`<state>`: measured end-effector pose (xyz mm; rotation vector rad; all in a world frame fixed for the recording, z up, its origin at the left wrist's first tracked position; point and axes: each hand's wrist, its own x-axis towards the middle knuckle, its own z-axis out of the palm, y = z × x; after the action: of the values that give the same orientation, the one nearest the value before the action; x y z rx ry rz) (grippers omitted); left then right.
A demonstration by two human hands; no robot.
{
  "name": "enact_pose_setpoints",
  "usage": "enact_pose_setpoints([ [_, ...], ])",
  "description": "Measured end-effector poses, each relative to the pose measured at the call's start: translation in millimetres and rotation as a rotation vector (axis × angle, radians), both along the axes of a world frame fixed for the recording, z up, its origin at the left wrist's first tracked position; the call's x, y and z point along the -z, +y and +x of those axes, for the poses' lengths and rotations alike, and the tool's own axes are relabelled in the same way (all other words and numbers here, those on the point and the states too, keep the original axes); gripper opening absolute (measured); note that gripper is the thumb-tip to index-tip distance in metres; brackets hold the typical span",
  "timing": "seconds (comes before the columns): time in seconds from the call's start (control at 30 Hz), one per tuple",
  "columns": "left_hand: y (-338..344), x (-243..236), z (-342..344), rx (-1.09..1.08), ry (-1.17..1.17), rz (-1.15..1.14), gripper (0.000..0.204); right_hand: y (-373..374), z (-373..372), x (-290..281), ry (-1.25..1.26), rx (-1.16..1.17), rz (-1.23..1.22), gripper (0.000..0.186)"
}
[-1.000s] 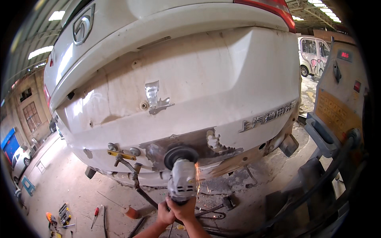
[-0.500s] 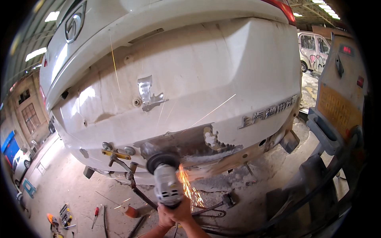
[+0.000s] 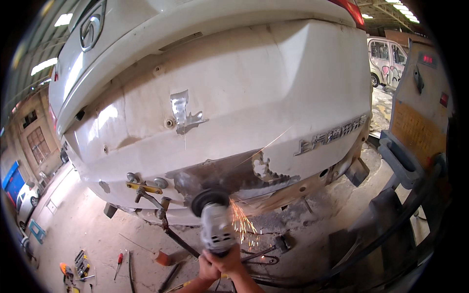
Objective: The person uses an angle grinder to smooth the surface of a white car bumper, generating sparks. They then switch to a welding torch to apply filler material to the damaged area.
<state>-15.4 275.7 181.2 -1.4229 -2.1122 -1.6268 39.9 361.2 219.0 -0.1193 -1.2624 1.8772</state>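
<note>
Both of my hands are wrapped round the rear end of a grey angle grinder [image 3: 216,227], low in the middle of the view. My right hand [image 3: 227,259] grips its body just behind the vents. Tucked against it on the left, my left hand [image 3: 208,268] is closed as well; its fingers are partly hidden. The grinder's dark disc [image 3: 210,199] meets the lower edge of a white vehicle's tailgate [image 3: 234,97], and orange sparks fall to its right. Around the disc lies a bared, dark metal patch [image 3: 220,176] with ragged paint edges.
Left of the disc, a yellow-barred clamp with a cable [image 3: 142,189] is fixed to the tailgate. A hammer [image 3: 281,244], a red screwdriver [image 3: 118,261] and other tools lie on the floor. A tall machine with hoses [image 3: 415,112] stands at the right.
My hands and the grinder have shifted a little to the right along the bared patch. Sparks still stream down beside the disc.
</note>
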Motion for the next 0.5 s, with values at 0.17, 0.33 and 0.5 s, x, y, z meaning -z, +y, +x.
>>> enact_pose_setpoints([
  [0.17,1,-1,3,-0.042,-0.111,0.004,0.032,3,1,6,-0.068,0.033,0.058,0.033],
  [0.33,-3,25,2,-0.084,-0.168,0.034,0.029,-1,5,3,-0.048,-0.016,0.007,0.027],
  [0.5,6,-3,9,-0.046,-0.246,-0.097,0.030,8,3,15,-0.005,-0.011,-0.042,0.028],
])
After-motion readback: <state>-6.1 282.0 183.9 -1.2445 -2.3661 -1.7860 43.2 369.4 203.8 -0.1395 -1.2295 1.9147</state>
